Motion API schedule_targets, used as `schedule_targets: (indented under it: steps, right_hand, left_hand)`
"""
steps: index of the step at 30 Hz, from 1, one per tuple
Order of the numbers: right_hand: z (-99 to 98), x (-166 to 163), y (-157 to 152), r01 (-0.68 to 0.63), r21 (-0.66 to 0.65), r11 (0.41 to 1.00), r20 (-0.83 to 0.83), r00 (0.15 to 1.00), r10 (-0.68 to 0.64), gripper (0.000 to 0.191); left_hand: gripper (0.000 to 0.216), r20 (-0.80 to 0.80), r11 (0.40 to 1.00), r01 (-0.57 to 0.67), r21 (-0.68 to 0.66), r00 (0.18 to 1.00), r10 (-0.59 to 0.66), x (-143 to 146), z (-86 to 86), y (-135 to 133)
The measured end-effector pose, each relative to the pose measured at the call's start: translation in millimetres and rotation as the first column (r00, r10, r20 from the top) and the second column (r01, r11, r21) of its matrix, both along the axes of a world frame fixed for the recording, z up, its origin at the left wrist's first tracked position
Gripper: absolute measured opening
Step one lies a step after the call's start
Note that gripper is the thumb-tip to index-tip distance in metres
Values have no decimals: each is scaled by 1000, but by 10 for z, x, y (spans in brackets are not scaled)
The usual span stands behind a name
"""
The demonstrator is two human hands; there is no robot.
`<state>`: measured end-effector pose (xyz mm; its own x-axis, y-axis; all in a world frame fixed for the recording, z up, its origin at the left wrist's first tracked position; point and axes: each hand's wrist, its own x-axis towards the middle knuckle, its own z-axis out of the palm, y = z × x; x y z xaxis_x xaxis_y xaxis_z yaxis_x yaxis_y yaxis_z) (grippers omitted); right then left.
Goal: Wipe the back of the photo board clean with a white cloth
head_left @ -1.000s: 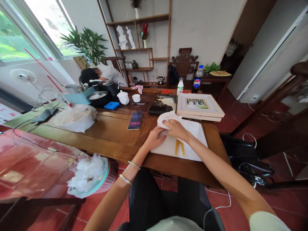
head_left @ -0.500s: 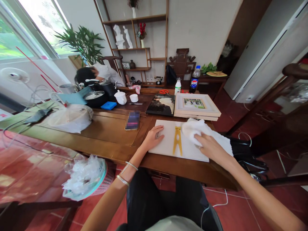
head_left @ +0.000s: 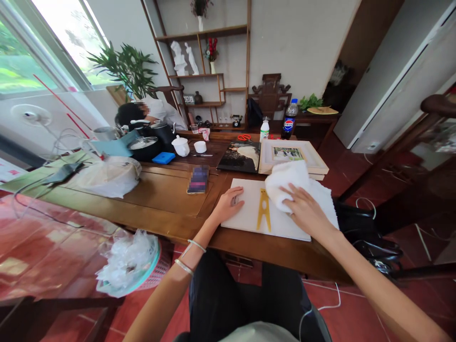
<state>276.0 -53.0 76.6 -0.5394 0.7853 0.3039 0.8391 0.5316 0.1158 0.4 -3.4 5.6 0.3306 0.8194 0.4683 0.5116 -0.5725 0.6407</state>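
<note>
My left hand (head_left: 230, 205) lies on the left edge of a white board (head_left: 245, 216), thumb and fingers apart. A small grey mark or thing shows between its thumb and forefinger; I cannot make out what it is. On the board, between my hands, lies a flat yellow A-shaped piece (head_left: 264, 210). My right hand (head_left: 302, 207) grips a bunched white towel (head_left: 288, 179) over the board's right part, fingers spread across it. The towel's loose end trails right, over the board's edge. Some fingertips sink into the folds.
Behind the board lie a black picture panel (head_left: 238, 156) and stacked white frames (head_left: 315, 154). A phone (head_left: 198, 179) sits to the left, with a white-wrapped bundle (head_left: 110, 175) beyond. Cola (head_left: 289, 124) and white (head_left: 264, 129) bottles stand behind. A person (head_left: 160, 111) leans at the far side.
My right hand has lifted and bunched the towel higher, its fingers more spread. The towel's right end has drawn inward. My left hand stays on the board, and the view has shifted slightly.
</note>
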Motion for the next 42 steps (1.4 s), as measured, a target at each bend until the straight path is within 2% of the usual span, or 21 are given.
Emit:
schedule_targets:
  steps: [2,4,10,13,16,21,24,26,29,31,33,35,36,39,42]
  right_hand:
    - [-148,-68,50,6,-52,999,15,1000,-6,32]
    - [-202,-109,-27,7,-81,997,2,1000,-7,27]
    - [-14,-165,-743,-126,-193,973,-81,990,112,37]
    - [-15,-173,-880,-121,-208,971,-128,987,96,40]
    - [-112,-155,-610,-76,-186,980,-170,984,44,40]
    - [-204,-196,168,7,-139,990,-145,989,-27,32]
    - [-196,-285,277,4,-141,990,-130,991,-22,39]
    - [-182,-344,108,-29,-173,985,-139,990,4,44]
    - [-135,-398,-357,-158,-246,956,-166,979,119,46]
    - [-85,-399,-634,-275,-305,912,-189,956,225,43]
    - [-48,-367,-758,-363,-348,864,-210,929,305,41]
    - [-50,-311,-690,-388,-350,853,-237,917,321,43]
    - [-68,-282,-592,-370,-335,866,-254,921,295,44]
    - [-156,-228,-150,-241,-275,931,-291,944,158,43]
    - [-210,-262,280,-161,-255,953,-272,958,89,40]
  left_hand:
    - [35,1,1000,-3,-1,1000,3,3,7,-5]
    - [36,5,1000,-8,-5,1000,8,6,13,-12]
    - [37,-7,1000,-8,-12,1000,8,9,10,-16]
    - [37,-15,1000,-6,-3,1000,6,10,8,-14]
    - [37,-18,1000,-9,0,1000,9,11,12,-16]
    - [36,-10,1000,-8,4,1000,8,7,17,-15]
    - [36,-6,1000,-8,-1,1000,8,5,14,-11]
    - [37,-7,1000,-12,-2,1000,12,8,12,-9]
    - [38,-23,1000,-14,-2,1000,14,16,14,-13]
    - [38,-33,1000,-11,1,999,11,20,17,-17]
    - [38,-38,1000,-12,5,999,12,21,21,-20]
    - [38,-40,1000,-12,3,999,12,19,24,-20]
    - [38,-41,1000,-12,1,999,12,17,24,-20]
    - [38,-41,1000,-8,-2,999,8,8,24,-17]
    - [38,-32,1000,-2,-5,999,2,-3,21,-15]
